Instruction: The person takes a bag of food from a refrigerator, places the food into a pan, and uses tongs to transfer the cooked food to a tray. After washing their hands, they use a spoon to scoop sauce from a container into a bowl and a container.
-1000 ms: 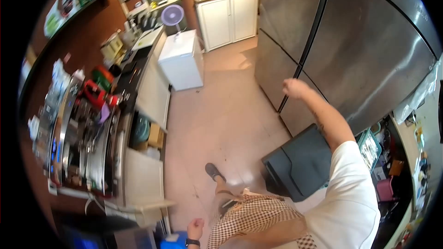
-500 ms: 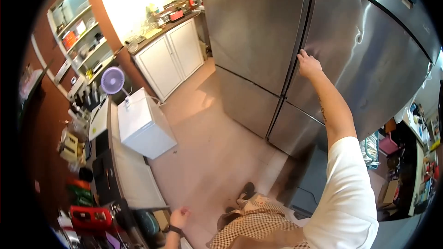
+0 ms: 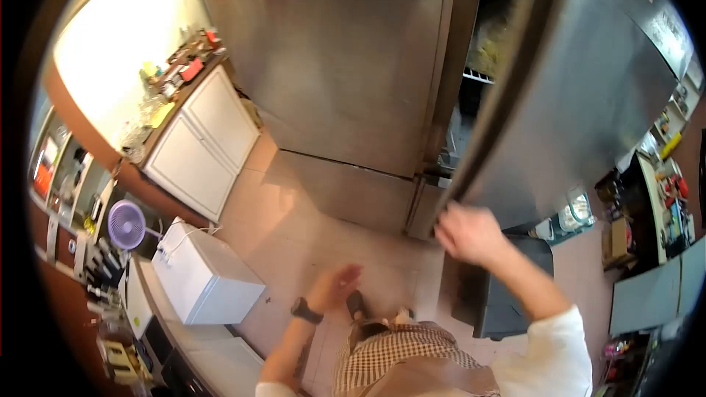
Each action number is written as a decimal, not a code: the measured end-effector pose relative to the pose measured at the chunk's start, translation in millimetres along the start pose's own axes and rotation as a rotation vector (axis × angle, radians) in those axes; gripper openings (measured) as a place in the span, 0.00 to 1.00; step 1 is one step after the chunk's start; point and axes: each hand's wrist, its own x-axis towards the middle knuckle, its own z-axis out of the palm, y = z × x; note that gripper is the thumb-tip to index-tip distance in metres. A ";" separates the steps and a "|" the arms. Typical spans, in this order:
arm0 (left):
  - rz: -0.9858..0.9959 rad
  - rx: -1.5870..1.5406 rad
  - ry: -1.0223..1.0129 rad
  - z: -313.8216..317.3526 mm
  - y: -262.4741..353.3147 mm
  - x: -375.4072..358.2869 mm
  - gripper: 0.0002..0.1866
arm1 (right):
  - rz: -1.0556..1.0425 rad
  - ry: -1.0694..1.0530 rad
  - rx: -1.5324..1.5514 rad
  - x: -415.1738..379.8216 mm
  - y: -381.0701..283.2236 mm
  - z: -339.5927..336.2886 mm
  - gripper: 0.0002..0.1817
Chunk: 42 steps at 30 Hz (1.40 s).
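Note:
A large stainless steel refrigerator (image 3: 346, 59) fills the upper middle. Its right-hand door (image 3: 566, 95) stands partly open, and a wire shelf (image 3: 478, 76) and blurred contents show in the gap. My right hand (image 3: 471, 234) is at the lower left edge of this door, fingers curled round it, slightly blurred. My left hand (image 3: 334, 287), with a dark watch on the wrist, hovers above the floor in front of my checked apron (image 3: 412, 353); its fingers are apart and it holds nothing.
A grey bin-like box (image 3: 515, 287) stands below the open door. At the left are a white cube-shaped appliance (image 3: 209, 276), a purple fan (image 3: 126, 224) and white cabinets (image 3: 195, 151). Shelving with goods (image 3: 654, 206) lines the right.
The right-hand refrigerator door has swung from shut to partly open. My right hand has moved down with its edge, and my left hand has risen and shifted right. The view has shifted.

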 end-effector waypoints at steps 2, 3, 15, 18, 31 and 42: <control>0.100 -0.041 -0.120 -19.5 16.9 50.2 0.16 | 0.093 -0.033 0.314 -87.0 -39.5 12.4 0.09; 0.154 -0.086 -0.172 -26.8 31.5 76.9 0.16 | 0.362 0.043 0.411 -135.7 -69.7 32.6 0.07; 1.359 0.306 0.183 24.6 359.4 411.5 0.13 | 1.880 1.544 0.599 -359.9 -222.5 57.6 0.32; 1.212 0.821 0.156 35.4 426.9 502.6 0.16 | 1.979 1.693 0.540 -419.9 -211.4 58.0 0.33; 0.681 1.641 -0.061 17.9 484.9 519.8 0.25 | 1.921 1.935 0.513 -523.6 -171.1 85.3 0.34; 1.506 0.599 0.567 17.9 451.1 420.7 0.06 | 1.786 1.891 0.309 -492.0 -210.7 104.7 0.34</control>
